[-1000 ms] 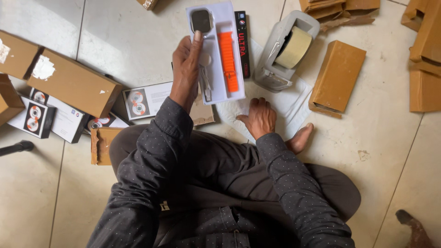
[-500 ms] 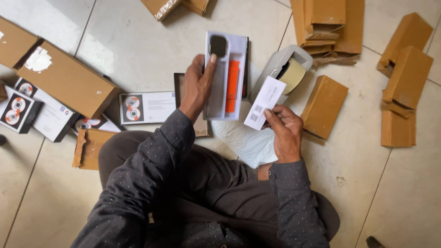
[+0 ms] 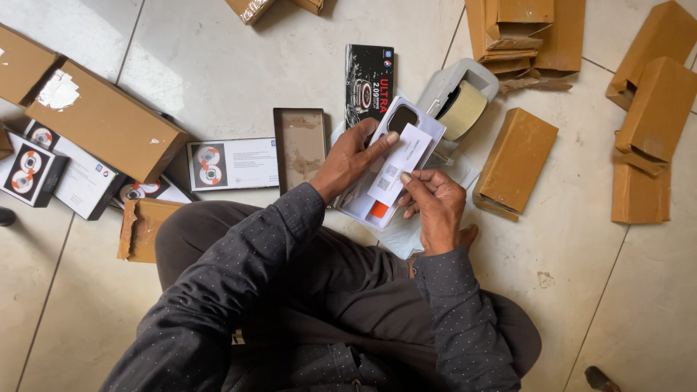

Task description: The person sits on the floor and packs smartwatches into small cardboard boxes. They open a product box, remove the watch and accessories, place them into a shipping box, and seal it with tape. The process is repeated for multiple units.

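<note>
A glossy white plastic tray [image 3: 363, 203], long and flat, runs from near left to far right, a dark watch face at its far end and an orange strap peeking out near. The left hand [image 3: 348, 160] grips it above the tiled floor [image 3: 218, 65]; the right hand [image 3: 432, 207] pinches a white paper card [image 3: 398, 165] against it.

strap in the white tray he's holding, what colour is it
Orange; a bit of the strap peeks out below the white card in the head view.

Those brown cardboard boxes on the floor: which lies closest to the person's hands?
The flat brown box right of the right hand, below the tape dispenser. The others lie farther away.
</note>
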